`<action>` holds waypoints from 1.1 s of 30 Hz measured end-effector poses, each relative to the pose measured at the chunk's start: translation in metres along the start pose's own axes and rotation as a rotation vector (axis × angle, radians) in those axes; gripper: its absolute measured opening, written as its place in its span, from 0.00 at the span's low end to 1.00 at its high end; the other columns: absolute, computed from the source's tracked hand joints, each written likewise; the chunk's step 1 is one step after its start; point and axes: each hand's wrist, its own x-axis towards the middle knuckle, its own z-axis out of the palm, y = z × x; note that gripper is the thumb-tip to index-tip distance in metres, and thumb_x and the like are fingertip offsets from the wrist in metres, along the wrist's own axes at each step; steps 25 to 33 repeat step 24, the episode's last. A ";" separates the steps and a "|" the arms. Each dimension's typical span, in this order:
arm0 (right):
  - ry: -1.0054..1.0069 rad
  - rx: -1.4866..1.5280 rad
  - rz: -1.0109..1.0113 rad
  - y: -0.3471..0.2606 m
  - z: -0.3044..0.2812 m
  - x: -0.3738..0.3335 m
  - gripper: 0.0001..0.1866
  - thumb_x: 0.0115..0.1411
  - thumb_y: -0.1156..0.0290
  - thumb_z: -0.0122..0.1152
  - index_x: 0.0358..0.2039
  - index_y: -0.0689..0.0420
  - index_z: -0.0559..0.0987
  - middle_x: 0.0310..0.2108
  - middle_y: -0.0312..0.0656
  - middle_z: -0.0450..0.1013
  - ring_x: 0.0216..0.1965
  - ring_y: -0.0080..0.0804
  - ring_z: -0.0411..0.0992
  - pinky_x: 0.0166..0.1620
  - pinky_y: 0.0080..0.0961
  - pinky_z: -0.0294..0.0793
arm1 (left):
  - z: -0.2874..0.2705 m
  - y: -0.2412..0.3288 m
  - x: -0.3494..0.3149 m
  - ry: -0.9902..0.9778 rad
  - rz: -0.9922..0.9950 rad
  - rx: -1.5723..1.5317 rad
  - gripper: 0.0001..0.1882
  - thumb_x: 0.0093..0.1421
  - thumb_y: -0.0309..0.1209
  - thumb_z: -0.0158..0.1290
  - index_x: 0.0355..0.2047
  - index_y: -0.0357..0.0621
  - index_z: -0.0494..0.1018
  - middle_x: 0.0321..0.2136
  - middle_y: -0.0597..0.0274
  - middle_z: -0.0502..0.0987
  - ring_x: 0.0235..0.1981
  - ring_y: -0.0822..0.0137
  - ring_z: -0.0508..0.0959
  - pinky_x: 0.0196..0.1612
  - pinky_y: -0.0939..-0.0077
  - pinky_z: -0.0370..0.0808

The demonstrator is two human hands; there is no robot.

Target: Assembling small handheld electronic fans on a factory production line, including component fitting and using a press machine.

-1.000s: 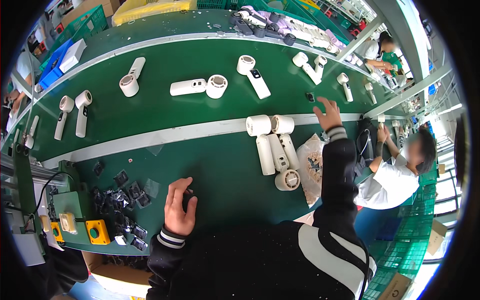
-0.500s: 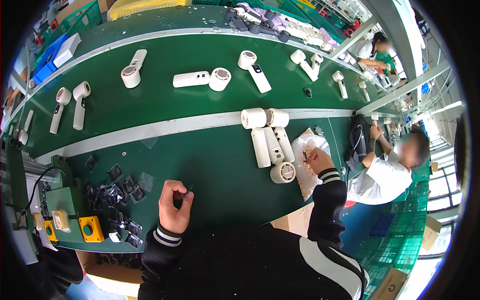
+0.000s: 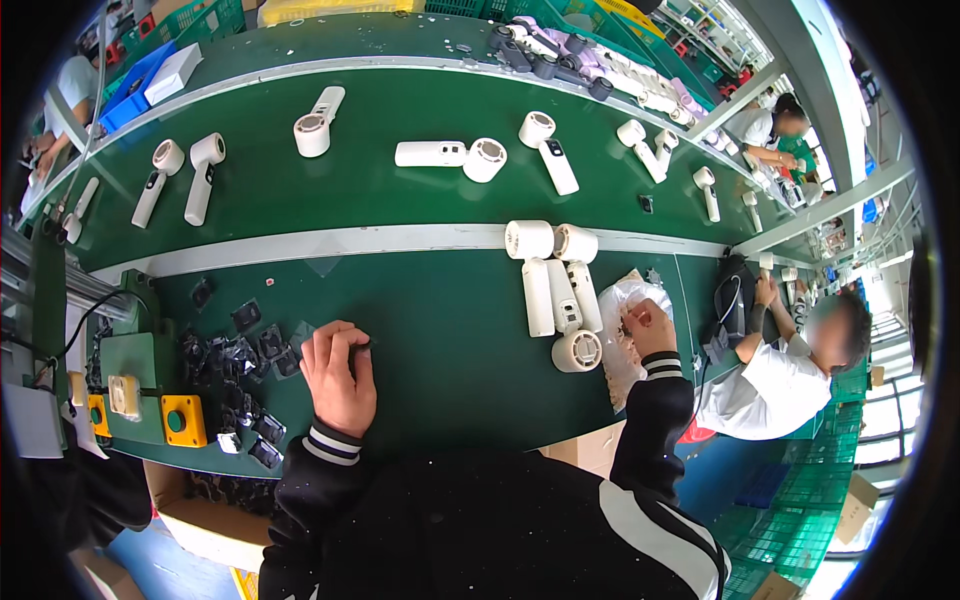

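Note:
My left hand [image 3: 338, 380] is palm down over the green bench, its fingers curled around a small dark piece [image 3: 364, 346] that barely shows by the thumb and forefinger. Just left of it lies a pile of small black parts in clear plastic wraps [image 3: 240, 355]. My right hand [image 3: 652, 328] reaches over a clear plastic bag [image 3: 622, 372] of small beige pieces. Its fingers are drawn together; whatever they hold is hidden. Beside that bag, several white handheld fans [image 3: 565, 295] lie close together, one with its round head toward me [image 3: 577, 351].
More white fans [image 3: 430, 153] are spread along the green belt [image 3: 380, 205] beyond a pale rail [image 3: 400, 240]. A green fixture with a yellow button box [image 3: 184, 421] stands at left. A co-worker [image 3: 770, 375] sits at right. Cardboard boxes [image 3: 587, 450] are below the bench edge.
The view has shifted, so the bench things appear farther right. My left hand has moved left and forward, toward the wrapped black parts. My right hand remains at the bag.

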 end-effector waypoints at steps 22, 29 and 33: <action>0.082 0.467 0.137 0.036 -0.008 -0.012 0.10 0.55 0.65 0.62 0.33 0.57 0.77 0.27 0.47 0.77 0.33 0.41 0.77 0.39 0.36 0.75 | 0.201 0.062 0.259 -0.486 0.412 0.411 0.31 0.51 0.29 0.58 0.57 0.56 0.62 0.48 0.59 0.72 0.52 0.55 0.71 0.53 0.55 0.66; 0.165 0.498 0.150 0.043 -0.008 -0.012 0.12 0.55 0.63 0.65 0.33 0.58 0.77 0.27 0.47 0.77 0.32 0.40 0.78 0.40 0.34 0.75 | 0.174 0.079 0.245 -0.442 0.398 0.326 0.34 0.51 0.30 0.58 0.58 0.56 0.60 0.48 0.59 0.72 0.52 0.55 0.71 0.54 0.55 0.65; 0.165 0.498 0.150 0.043 -0.008 -0.012 0.12 0.55 0.63 0.65 0.33 0.58 0.77 0.27 0.47 0.77 0.32 0.40 0.78 0.40 0.34 0.75 | 0.174 0.079 0.245 -0.442 0.398 0.326 0.34 0.51 0.30 0.58 0.58 0.56 0.60 0.48 0.59 0.72 0.52 0.55 0.71 0.54 0.55 0.65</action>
